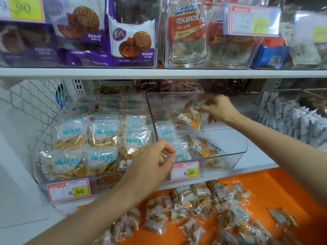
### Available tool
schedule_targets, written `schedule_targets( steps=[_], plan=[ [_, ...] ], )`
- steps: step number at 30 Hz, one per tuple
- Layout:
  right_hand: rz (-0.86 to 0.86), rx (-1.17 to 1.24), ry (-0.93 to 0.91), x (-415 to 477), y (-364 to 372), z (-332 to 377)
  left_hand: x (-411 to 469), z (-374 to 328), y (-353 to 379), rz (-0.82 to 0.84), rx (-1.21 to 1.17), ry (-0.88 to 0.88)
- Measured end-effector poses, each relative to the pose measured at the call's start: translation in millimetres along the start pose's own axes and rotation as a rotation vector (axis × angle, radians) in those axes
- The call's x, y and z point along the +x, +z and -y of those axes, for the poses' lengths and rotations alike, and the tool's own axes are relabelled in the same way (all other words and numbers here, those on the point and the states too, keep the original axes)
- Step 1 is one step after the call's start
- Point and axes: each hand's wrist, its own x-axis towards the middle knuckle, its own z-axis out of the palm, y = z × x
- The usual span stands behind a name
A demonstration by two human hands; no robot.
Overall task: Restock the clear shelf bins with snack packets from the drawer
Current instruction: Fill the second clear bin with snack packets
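Scattered snack packets (194,200) lie loose in the orange drawer (286,188) at the bottom of the view, below the shelf edge. Above them, the right hand (219,108) reaches into the right clear bin (237,152) and pinches one held packet (190,119) by its top, keeping it up in the air near the bin's back part. A few more packets (203,147) of the same kind lie on the floor of this bin, which is mostly unfilled. The left hand (152,161) hovers at the front, where the two bins meet, with its fingers curled inward; whether they grip anything cannot be told. Just beside, to the left, the left clear bin (38,160) is packed with blue-labelled packets (102,135) standing in rows. A price tag (184,171) hangs on the front of the right bin and another price tag (69,190) on the left one. Further right stands a row of white sachets (292,121). On the upper shelf (159,73) sit purple biscuit packs (132,39) and red-labelled candy bags (187,32) in clear bins.
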Motion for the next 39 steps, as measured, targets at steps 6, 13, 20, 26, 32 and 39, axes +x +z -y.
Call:
schedule_targets(
  steps=[6,13,20,26,32,39],
  plan=[
    [0.314,0.570,0.116,-80.9,-33.3,33.1,11.2,-22.1,10.8,0.073,-0.642,-0.365],
    [0.340,0.775,0.246,-133.4,-38.2,39.9,-0.5,-23.3,7.6,0.140,-0.680,-0.315],
    [0.312,1.024,0.345,-139.4,-29.3,34.9,0.7,-21.5,-5.3,0.220,-0.638,-0.236],
    [0.517,0.811,0.278,-152.5,-16.6,43.1,0.0,-19.5,0.9,0.119,-0.687,-0.281],
    [0.048,0.704,0.283,-82.0,-24.2,29.6,0.2,-5.6,9.2,0.078,0.009,-0.127],
    [0.119,0.345,0.399,20.6,44.7,-18.4,-5.7,2.9,5.5,0.184,0.367,0.056]
  ],
)
